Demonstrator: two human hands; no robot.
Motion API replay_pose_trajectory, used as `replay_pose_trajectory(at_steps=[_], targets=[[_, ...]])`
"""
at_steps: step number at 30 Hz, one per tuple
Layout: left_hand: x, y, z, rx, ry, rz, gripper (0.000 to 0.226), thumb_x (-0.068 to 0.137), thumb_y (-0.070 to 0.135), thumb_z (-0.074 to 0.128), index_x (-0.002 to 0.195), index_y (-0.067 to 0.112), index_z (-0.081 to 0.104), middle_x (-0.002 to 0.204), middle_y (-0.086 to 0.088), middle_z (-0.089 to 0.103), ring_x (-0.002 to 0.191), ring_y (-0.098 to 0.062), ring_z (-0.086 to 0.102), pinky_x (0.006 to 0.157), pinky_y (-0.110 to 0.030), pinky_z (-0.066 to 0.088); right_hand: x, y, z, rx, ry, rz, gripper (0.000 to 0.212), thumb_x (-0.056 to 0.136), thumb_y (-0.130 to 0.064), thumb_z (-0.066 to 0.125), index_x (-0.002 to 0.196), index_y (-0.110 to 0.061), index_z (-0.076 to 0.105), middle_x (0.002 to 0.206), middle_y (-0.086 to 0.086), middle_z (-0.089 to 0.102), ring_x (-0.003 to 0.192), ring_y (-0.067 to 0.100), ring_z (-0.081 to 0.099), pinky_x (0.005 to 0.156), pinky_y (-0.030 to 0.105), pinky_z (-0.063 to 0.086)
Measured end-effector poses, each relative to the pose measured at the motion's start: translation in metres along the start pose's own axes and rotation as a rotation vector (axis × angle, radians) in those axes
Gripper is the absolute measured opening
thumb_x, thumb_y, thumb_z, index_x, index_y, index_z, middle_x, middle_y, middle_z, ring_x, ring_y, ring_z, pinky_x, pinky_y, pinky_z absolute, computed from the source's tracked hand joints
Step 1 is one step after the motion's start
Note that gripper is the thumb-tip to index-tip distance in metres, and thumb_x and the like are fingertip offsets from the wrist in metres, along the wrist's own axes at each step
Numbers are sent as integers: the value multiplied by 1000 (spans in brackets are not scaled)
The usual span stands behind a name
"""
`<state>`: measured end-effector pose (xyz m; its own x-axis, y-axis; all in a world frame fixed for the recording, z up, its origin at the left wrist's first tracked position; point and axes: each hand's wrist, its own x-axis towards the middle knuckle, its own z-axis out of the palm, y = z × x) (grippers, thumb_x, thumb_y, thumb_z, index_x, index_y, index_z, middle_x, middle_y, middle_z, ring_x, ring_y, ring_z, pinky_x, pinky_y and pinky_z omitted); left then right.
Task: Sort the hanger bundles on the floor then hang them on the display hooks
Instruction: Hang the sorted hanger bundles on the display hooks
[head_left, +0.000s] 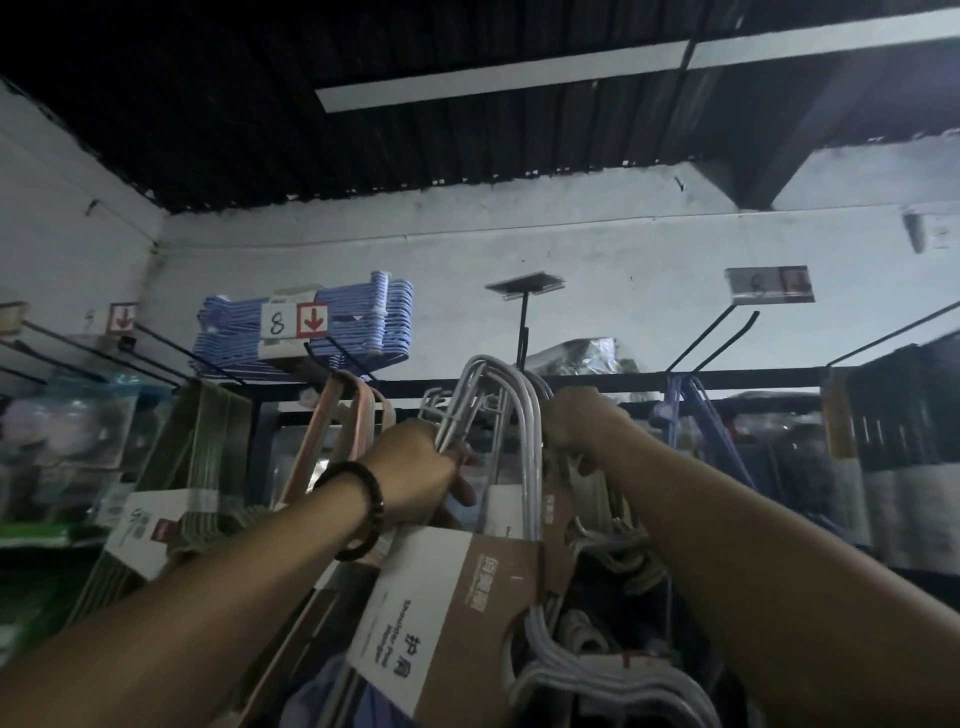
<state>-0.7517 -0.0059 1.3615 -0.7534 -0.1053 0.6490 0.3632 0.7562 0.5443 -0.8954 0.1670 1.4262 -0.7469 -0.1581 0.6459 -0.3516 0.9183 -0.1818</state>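
- The left hand (415, 462), with a bracelet (363, 509) at the wrist, is closed round the gathered wire necks of the hanger bundle (531, 467). This grip keeps the separate hangers together as one unit.
- The right hand (584, 423) is curled tight against the right side of the bundle's curved tops and appears to hold them. Its fingertips are hidden, so the exact contact cannot be confirmed.
- Both arms are raised. The bundle is held high so that its curved tops reach the level of the display hook (522, 332).
- The curved tops stand above and between the two hands, just below the display hook. Whether they are over the rod yet cannot be determined.
- The cardboard sleeve (452, 613) and the hanger shoulders hang below both grips, near the viewer. The weight therefore trails under the hands.
- Judgement: the step in hand is hanging, not sorting.
- The pink hangers (353, 410) hang just left of the bundle. The blue hangers (363, 322) lie on the upper shelf behind a price tag (293, 319) marked 8.
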Motion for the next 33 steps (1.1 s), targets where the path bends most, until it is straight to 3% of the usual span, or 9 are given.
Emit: replay_pose_trajectory(at_steps=[5, 8, 10, 13, 18, 22, 25, 29, 33], targets=[[-6, 7, -14, -43, 14, 50, 31, 108, 29, 47, 103, 14, 74, 81, 0, 81, 74, -17, 77, 79, -38, 63, -46, -14, -50, 177, 314, -163, 43, 109, -29, 32, 145, -7, 41, 120, 29, 63, 107, 45, 64, 84, 44, 52], [-6, 11, -17, -104, 26, 53, 35, 108, 26, 48, 101, 4, 74, 79, -7, 80, 73, -24, 78, 82, -45, 63, -84, -28, -70, 514, 294, -145, 97, 91, -81, 14, 102, -2, 70, 88, 22, 73, 78, 40, 73, 80, 52, 61], [-1, 15, -14, -122, 42, 40, 36, 108, 26, 49, 100, 1, 73, 75, -6, 79, 65, -19, 77, 73, -35, 65, -106, -37, -78, 596, 228, -144, 97, 87, -87, 25, 91, 0, 70, 80, 19, 73, 64, 35, 74, 67, 55, 64], [3, 25, -10, -48, 83, 34, 40, 109, 27, 46, 98, 0, 74, 69, -2, 76, 51, -4, 69, 49, -13, 50, -130, -45, -80, 371, 135, -175, 60, 85, -66, 61, 95, -7, 67, 90, 17, 71, 69, 31, 73, 61, 44, 63], [7, 30, -5, -89, 62, 68, 42, 104, 31, 51, 85, 5, 79, 79, -3, 80, 77, -21, 77, 84, -38, 61, -134, -41, -71, 165, 186, -105, 14, 94, -22, 60, 94, -10, 53, 101, 16, 56, 81, 30, 59, 49, 23, 35], [-2, 46, -8, -166, 115, 107, 35, 93, 47, 65, 93, 13, 75, 88, -5, 79, 84, -25, 76, 82, -45, 62, -126, -38, -76, 171, 297, -68, 11, 97, -15, 58, 104, -7, 61, 103, 18, 62, 81, 30, 61, 59, 29, 45], [-13, 51, -10, -29, 153, 166, 57, 93, 55, 58, 133, 14, 55, 112, -5, 74, 100, -22, 71, 83, -40, 57, -121, -38, -83, 140, 371, -50, 26, 97, -11, 56, 121, -1, 59, 115, 24, 65, 96, 39, 64, 67, 34, 43], [-29, 38, 6, 6, 178, 319, 85, 98, 13, 57, 163, 24, 4, 126, -5, 64, 103, -20, 65, 78, -32, 54, -113, -38, -80, 171, 435, -30, 28, 98, -10, 56, 124, 0, 54, 115, 23, 64, 105, 40, 64, 68, 35, 43], [-30, 22, 17, 21, 209, 390, 90, 93, -3, 52, 162, 33, 6, 107, 4, 58, 89, -14, 59, 65, -19, 44, -101, -40, -58, 260, 445, 16, 27, 98, -6, 56, 125, 0, 56, 106, 16, 62, 96, 32, 61, 70, 39, 52]])
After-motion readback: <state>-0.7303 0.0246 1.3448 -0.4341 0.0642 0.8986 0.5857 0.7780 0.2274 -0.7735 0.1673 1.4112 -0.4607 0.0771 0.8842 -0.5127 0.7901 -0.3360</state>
